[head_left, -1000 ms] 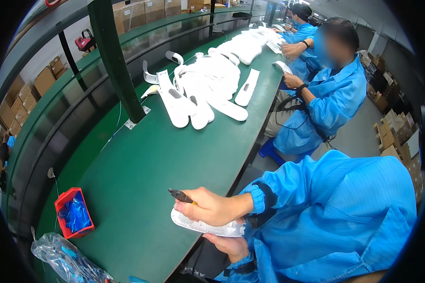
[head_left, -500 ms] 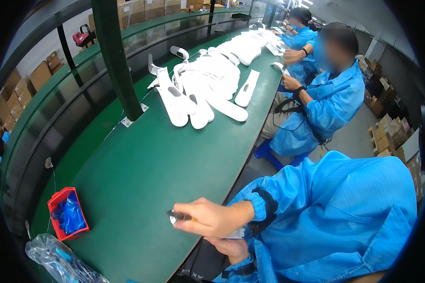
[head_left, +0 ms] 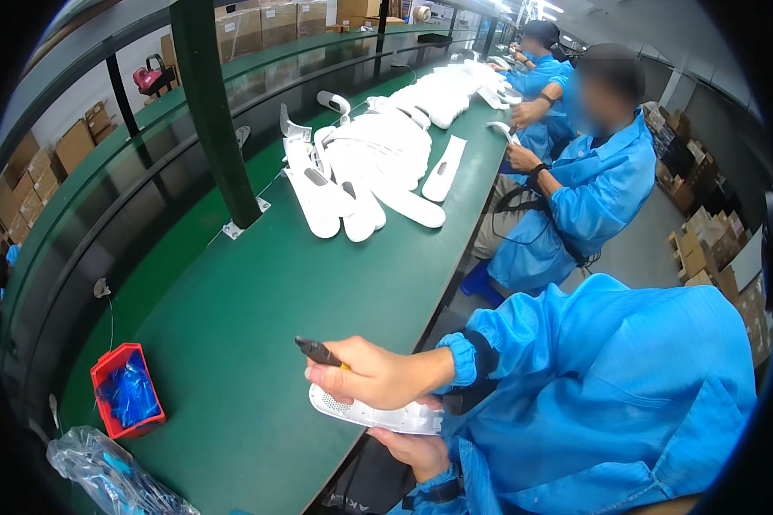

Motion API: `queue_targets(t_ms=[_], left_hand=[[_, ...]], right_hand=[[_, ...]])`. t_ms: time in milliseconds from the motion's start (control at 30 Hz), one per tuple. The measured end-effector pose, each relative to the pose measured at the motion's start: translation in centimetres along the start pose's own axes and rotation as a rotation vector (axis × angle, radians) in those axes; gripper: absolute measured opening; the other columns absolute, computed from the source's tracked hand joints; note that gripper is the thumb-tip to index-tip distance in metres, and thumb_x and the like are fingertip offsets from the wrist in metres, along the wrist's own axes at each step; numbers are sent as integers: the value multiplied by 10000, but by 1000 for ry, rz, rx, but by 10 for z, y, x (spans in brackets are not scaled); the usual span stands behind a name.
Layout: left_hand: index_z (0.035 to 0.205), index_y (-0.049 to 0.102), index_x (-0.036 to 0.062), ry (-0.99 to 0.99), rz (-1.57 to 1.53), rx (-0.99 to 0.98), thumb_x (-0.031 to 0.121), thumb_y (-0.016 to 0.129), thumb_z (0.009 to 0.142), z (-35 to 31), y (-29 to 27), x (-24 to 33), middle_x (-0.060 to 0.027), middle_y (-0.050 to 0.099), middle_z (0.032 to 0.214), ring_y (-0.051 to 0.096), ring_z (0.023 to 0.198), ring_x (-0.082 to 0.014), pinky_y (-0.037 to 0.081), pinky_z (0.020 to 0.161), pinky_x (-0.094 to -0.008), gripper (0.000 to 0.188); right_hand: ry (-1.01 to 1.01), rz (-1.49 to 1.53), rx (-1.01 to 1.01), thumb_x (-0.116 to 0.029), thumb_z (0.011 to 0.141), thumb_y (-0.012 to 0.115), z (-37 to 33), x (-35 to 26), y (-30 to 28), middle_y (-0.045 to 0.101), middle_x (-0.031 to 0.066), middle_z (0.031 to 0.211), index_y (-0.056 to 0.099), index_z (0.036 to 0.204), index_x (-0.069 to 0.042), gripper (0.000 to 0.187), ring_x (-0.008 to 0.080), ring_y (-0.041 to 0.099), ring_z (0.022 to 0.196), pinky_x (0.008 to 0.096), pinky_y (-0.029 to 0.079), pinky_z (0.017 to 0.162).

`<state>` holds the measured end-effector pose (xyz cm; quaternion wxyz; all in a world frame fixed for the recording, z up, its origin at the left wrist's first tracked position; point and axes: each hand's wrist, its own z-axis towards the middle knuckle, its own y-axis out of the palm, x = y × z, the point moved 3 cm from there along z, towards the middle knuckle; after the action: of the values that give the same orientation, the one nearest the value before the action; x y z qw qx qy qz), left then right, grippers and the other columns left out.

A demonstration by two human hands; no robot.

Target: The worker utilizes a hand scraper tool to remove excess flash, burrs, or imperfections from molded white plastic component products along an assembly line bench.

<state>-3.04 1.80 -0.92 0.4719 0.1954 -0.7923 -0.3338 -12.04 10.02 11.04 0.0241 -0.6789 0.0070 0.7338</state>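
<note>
Right hand [head_left: 378,376] grips a black-and-yellow tool [head_left: 319,352]; left hand [head_left: 415,451] clasps a perforated white plastic shell [head_left: 376,417]. A slipping tool could scratch it.

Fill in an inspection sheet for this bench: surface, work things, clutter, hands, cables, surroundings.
Surface: green bench top, running away from the wearer.
Work things: white perforated part in the hands; pile of white parts farther along the bench.
Clutter: red bin of blue items; clear plastic bag beside it, contents unclear.
Hands: right hand grips a dark pen-shaped tool over the part; left hand holds the part from below.
Cables: thin pale cord near the red bin; its ends are hard to trace.
Surroundings: co-worker in blue seated along the bench; green post; cardboard boxes on the floor.
</note>
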Motion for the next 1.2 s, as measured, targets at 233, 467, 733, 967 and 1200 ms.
queue_targets(t_ms=[233, 467, 733, 967, 1200], left_hand=[[1218, 468, 51, 16, -50, 89, 654, 192, 992, 5, -3, -10, -126, 593, 851, 613, 723, -239, 496, 609, -341, 701], [1234, 460, 55, 17, -56, 22, 645, 200, 997, 5, 3, -1, -122, 599, 863, 615, 721, -240, 503, 592, -343, 686], [1445, 337, 74, 12, -195, -140, 558, 284, 1026, 10, -20, -10, -120, 483, 1350, 561, 1157, -273, 502, 909, -406, 643], [1298, 468, 86, 48, -111, 59, 602, 258, 1015, 10, -6, -4, -116, 617, 1057, 648, 838, -268, 542, 682, -373, 625], [1383, 365, -81, 248, 522, -193, 317, 450, 1036, -40, -23, 0, -198, 568, 1218, 589, 1078, -255, 473, 916, -382, 534]], right_hand=[[14, -216, -144, -257, 1017, 486, -6, 9, -6, 603, 161, 794, 504, 1199, 66, 371, 229, 548, 684, 366, 453, 637], [-99, -49, -53, -280, 1015, 487, -5, -8, -2, 575, 139, 757, 526, 1025, 54, 337, 195, 529, 699, 364, 435, 632], [-207, -94, -106, -288, 1017, 481, -7, -6, 6, 501, 149, 647, 512, 990, 43, 334, 233, 454, 573, 382, 397, 562], [-201, -193, -177, -300, 1027, 468, -1, 15, 7, 493, 108, 614, 510, 1015, 43, 346, 196, 481, 544, 353, 406, 533], [-18, 326, -126, -337, 1062, 395, 7, 35, 10, 461, 2, 590, 433, 928, -27, 340, 93, 469, 490, 267, 432, 472]])
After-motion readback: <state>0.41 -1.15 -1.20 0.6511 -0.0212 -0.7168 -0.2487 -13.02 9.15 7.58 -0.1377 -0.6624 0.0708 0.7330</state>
